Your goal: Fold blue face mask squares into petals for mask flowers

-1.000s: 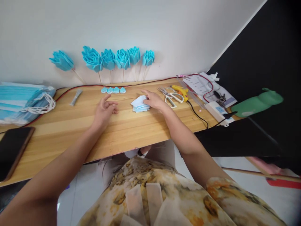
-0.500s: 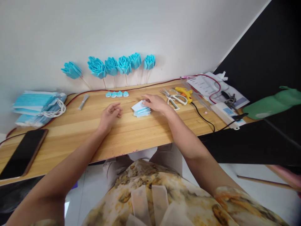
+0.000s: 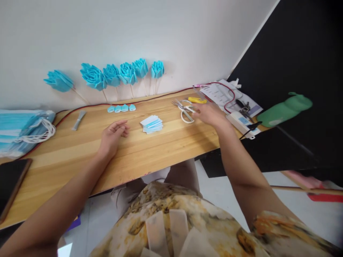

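Observation:
My left hand (image 3: 114, 132) rests on the wooden table (image 3: 160, 146), palm turned up, fingers loosely curled and apart, holding nothing. A small stack of cut blue-and-white mask pieces (image 3: 152, 124) lies just to its right, untouched. My right hand (image 3: 211, 112) reaches out to the right, fingers stretched over the white-handled scissors (image 3: 184, 111) and the yellow glue gun (image 3: 197, 100). It covers the glue gun's rear part, and I see no grip on either. Four small folded blue petals (image 3: 121, 107) lie in a row near the wall.
Several blue mask roses on sticks (image 3: 112, 74) lean on the wall. A pile of blue face masks (image 3: 18, 130) and a dark phone (image 3: 10, 182) lie at the left. A metal strip (image 3: 78, 120), a power strip (image 3: 241, 123), papers (image 3: 225, 93), cables and a green bottle (image 3: 285, 110) are around.
My right hand left the stack of mask pieces and moved right to the scissors and glue gun. My left hand stayed on the table. The camera shifted slightly.

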The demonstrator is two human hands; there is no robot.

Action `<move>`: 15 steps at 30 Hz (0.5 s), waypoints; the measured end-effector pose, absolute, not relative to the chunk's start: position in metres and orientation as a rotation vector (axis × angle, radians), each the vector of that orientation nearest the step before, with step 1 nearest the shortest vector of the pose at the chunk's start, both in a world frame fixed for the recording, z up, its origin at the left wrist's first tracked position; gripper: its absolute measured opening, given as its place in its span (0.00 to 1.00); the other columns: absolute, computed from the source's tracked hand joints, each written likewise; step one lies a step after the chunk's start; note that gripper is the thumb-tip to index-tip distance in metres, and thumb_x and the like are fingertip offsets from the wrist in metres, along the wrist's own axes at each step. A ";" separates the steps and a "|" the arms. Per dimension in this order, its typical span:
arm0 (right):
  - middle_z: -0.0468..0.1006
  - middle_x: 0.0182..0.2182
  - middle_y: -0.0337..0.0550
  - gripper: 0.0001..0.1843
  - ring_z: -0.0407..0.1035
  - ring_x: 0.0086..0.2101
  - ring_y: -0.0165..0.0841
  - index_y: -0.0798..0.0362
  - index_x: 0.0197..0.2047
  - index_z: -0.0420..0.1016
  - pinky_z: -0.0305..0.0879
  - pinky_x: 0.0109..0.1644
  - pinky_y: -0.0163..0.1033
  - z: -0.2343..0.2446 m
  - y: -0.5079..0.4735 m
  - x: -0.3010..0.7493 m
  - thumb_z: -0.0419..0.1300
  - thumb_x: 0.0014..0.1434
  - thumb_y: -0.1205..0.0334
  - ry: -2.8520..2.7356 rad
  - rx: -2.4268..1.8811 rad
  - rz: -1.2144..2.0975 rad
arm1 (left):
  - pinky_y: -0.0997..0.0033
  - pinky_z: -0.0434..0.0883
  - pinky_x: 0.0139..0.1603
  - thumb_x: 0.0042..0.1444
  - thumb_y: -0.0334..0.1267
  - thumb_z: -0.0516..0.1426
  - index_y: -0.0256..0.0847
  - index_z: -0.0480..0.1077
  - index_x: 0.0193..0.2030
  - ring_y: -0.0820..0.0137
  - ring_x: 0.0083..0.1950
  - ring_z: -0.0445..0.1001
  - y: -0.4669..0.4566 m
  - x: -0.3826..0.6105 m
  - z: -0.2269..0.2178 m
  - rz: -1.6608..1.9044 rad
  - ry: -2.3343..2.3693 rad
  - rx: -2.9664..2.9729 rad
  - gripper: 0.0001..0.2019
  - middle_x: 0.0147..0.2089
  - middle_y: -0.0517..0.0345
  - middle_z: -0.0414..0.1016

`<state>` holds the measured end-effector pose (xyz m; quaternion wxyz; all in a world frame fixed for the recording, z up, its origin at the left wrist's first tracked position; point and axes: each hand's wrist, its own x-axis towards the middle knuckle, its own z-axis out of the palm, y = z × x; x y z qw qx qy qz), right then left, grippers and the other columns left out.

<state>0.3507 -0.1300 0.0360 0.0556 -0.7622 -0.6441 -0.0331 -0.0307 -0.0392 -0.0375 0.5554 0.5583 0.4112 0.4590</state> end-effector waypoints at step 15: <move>0.82 0.49 0.53 0.27 0.77 0.45 0.47 0.52 0.63 0.67 0.68 0.44 0.45 0.019 -0.135 0.334 0.59 0.61 0.56 -1.812 -2.524 0.050 | 0.68 0.70 0.35 0.50 0.39 0.64 0.42 0.78 0.41 0.71 0.32 0.72 -0.040 -0.029 -0.034 1.054 0.998 1.313 0.11 0.36 0.57 0.78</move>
